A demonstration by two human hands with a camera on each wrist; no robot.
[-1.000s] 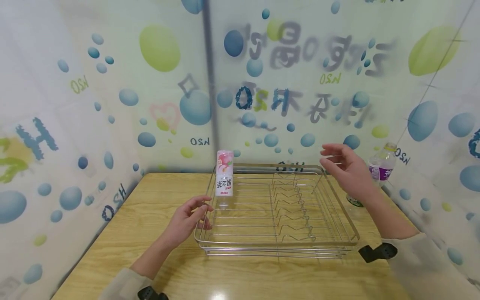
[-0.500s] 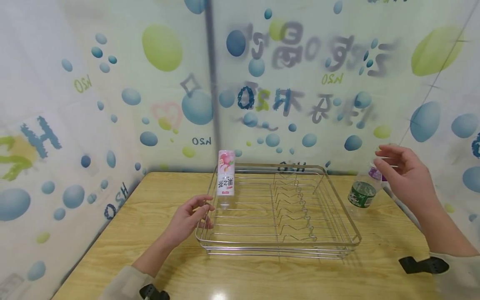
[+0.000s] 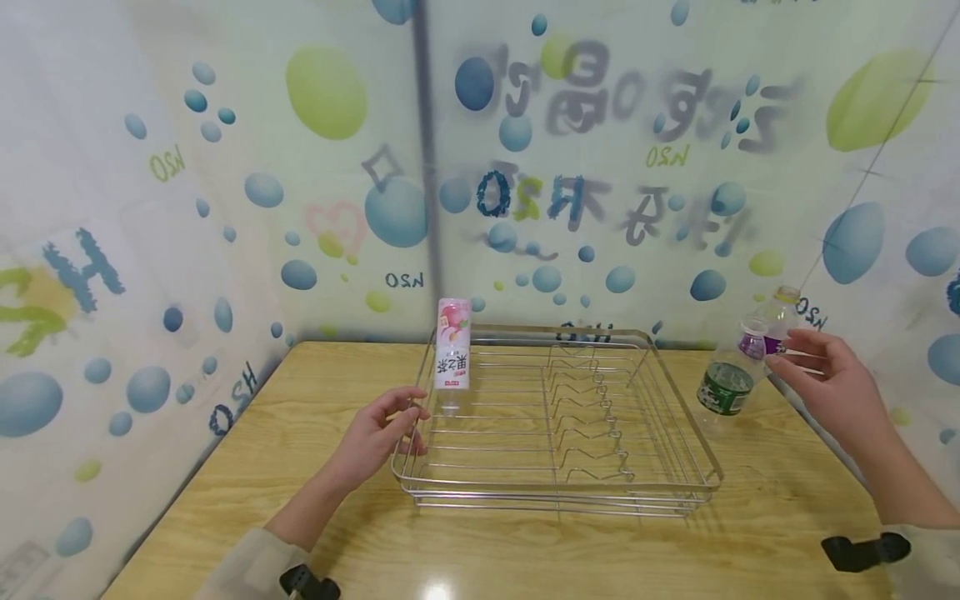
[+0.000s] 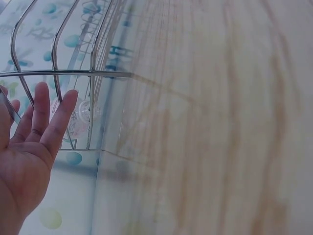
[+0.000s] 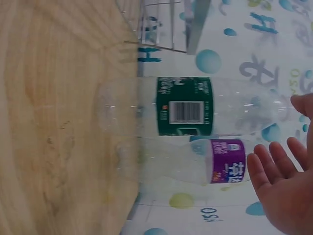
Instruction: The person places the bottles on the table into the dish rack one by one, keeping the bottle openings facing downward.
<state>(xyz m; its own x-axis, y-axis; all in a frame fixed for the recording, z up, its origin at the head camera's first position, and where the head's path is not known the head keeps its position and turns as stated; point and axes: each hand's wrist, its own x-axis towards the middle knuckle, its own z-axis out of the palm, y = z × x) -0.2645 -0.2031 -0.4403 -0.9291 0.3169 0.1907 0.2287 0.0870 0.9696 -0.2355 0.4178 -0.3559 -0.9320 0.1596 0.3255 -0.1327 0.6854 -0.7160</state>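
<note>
A wire dish rack [image 3: 555,487] stands on the table, and my left hand [image 3: 375,437] rests at its left side. In the left wrist view, the fingers [image 4: 58,120] are extended against the side wires. A clear bottle with a pink and white label [image 3: 453,346] stands neck down inside the rack's left end. My right hand [image 3: 832,387] is at the right, its relaxed fingers beside the purple-labelled bottle [image 5: 228,160]. In front of that stands a clear bottle with a green label [image 3: 726,387]. Both are upright.
The wood-grain table [image 3: 247,417] extends around the rack. A row of bent wire dividers [image 3: 592,417] runs through the rack's right half. Printed curtains [image 3: 562,167] close in the back and sides, close behind the bottles.
My right hand has moved right from above the rack's corner, past the green-labelled bottle, then lowered slightly beside the purple-labelled one. My left hand has stayed at the rack.
</note>
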